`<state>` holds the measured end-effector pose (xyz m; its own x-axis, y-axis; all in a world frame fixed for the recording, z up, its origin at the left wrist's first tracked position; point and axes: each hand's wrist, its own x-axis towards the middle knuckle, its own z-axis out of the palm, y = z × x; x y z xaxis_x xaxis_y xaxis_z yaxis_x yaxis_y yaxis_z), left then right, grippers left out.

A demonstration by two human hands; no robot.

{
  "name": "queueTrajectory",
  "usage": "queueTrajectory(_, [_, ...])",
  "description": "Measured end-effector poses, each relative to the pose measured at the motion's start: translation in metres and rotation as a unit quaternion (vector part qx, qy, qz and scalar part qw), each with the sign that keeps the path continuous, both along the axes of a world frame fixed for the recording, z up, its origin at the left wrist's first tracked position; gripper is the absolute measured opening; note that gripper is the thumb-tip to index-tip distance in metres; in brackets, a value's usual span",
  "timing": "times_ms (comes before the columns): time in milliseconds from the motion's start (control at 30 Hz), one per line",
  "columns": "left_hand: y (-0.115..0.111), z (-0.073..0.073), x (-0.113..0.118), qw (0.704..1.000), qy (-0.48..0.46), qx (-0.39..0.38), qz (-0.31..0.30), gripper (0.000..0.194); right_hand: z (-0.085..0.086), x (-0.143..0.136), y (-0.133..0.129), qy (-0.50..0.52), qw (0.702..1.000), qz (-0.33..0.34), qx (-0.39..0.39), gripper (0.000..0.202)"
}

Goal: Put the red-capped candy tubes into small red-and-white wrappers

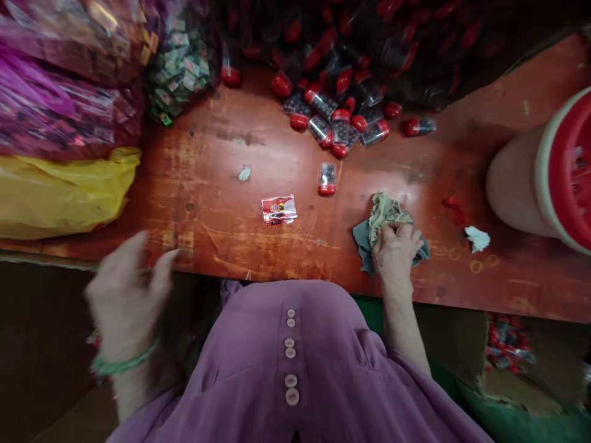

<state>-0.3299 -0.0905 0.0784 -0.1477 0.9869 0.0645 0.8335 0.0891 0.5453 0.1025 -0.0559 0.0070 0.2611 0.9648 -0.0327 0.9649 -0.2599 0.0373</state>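
My right hand (398, 247) is closed on a crumpled grey-green cloth (386, 212) that lies on the table. My left hand (132, 289), smeared a little by motion, hovers off the table's front edge with thumb and fingers apart and nothing between them. In front of me lies a small red and silver printed packet (279, 210). A little beyond it, to the right, is a clear container with a red cap (327, 179) and dark bits inside. More such red-capped containers (341, 126) are heaped at the back.
Bags of small packets (182, 61) and a yellow plastic bag (64, 194) sit at the left. On the right stands a pale tub with a red lid (521, 178). White scraps (477, 239) and rubber bands (475, 266) lie near it. Below the edge is an open carton (517, 394).
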Motion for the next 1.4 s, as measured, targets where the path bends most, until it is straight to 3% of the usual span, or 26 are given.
queueTrajectory(33, [0.018,-0.009,0.026,0.996,0.034,0.062,-0.048,0.047,-0.002,0.002,0.001,0.006,1.000,0.014,0.011,0.033])
queueTrajectory(100, [0.051,-0.028,0.088,0.971,-0.035,0.070,-0.227,0.032,-0.005,0.008,0.002,0.012,0.999,0.041,0.027,0.031])
queueTrajectory(167, [0.075,-0.044,0.154,0.919,-0.107,0.067,-0.374,0.034,-0.008,0.012,0.002,0.010,0.998,0.047,0.040,0.032])
queueTrajectory(233, [0.086,-0.059,0.214,0.870,-0.090,0.053,-0.482,0.045,-0.010,0.015,0.001,0.014,0.998,0.039,0.053,0.032])
queueTrajectory(333, [0.082,-0.077,0.275,0.836,-0.006,0.050,-0.546,0.050,-0.014,0.019,-0.001,0.051,0.995,0.017,0.081,0.029])
queueTrajectory(467, [0.074,-0.095,0.302,0.819,0.058,0.095,-0.563,0.048,-0.010,0.035,0.001,0.181,0.979,-0.029,0.093,0.024])
queueTrajectory(567, [0.082,-0.102,0.307,0.805,0.057,0.124,-0.577,0.042,0.009,0.046,0.014,0.368,0.925,-0.050,0.079,0.023])
queueTrajectory(633, [0.090,-0.103,0.309,0.796,0.038,0.125,-0.590,0.037,0.025,0.041,0.029,0.417,0.898,-0.055,0.127,0.023])
queueTrajectory(667, [0.093,-0.102,0.309,0.795,0.025,0.122,-0.594,0.036,0.033,0.034,0.038,0.407,0.901,-0.035,0.147,0.021])
queueTrajectory(767, [0.101,-0.094,0.296,0.813,-0.005,0.113,-0.571,0.032,0.045,0.001,0.072,0.346,0.926,0.103,0.108,0.016])
queueTrajectory(900, [0.100,-0.076,0.236,0.862,-0.006,0.102,-0.496,0.037,0.031,-0.042,0.113,0.292,0.930,0.221,0.041,0.024])
queueTrajectory(1033, [0.093,-0.061,0.162,0.928,0.076,0.064,-0.359,0.032,0.006,-0.061,0.134,0.286,0.931,0.228,-0.006,0.046])
queueTrajectory(1100, [0.089,-0.061,0.138,0.939,0.131,0.035,-0.315,0.040,-0.001,-0.066,0.139,0.288,0.932,0.220,-0.023,0.050])
queueTrajectory(1267, [0.084,-0.079,0.121,0.934,0.171,0.038,-0.312,0.032,-0.008,-0.069,0.145,0.333,0.923,0.186,-0.046,0.050])
queueTrajectory(1400, [0.083,-0.089,0.121,0.938,0.136,0.065,-0.311,0.031,-0.015,-0.068,0.138,0.448,0.885,0.121,-0.023,0.050])
